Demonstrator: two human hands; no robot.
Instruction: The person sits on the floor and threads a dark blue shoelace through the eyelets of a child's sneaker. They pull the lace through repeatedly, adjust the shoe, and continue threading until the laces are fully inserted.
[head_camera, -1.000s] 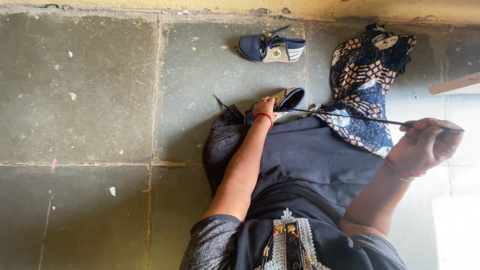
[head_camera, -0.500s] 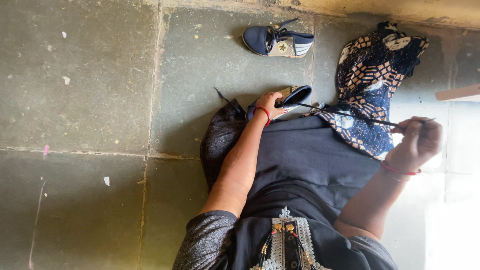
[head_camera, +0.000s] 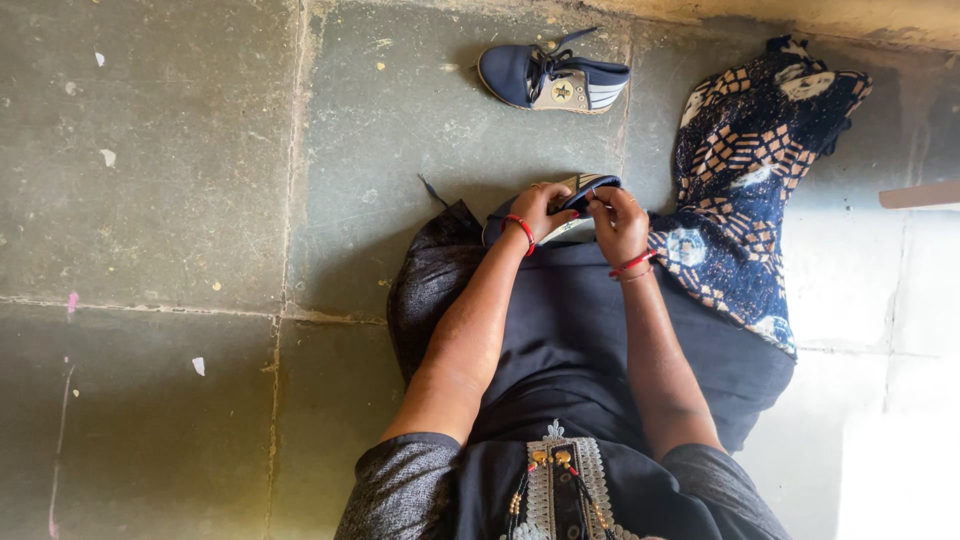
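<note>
Navy shoe (head_camera: 580, 195) half-hidden between hands

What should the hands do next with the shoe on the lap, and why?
Probably draw the lace through with the right hand while the left hand steadies the shoe. Both hands meet at its opening, fingers pinched there, so lacing looks unfinished. The lace itself is too fine to make out. The other shoe lies apart on the floor.

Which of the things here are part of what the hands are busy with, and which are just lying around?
In hand:
- small dark shoe, gripped by the left hand and the right hand

Lying about:
- matching shoe on the stone floor
- patterned blue cloth on the person's right
</note>
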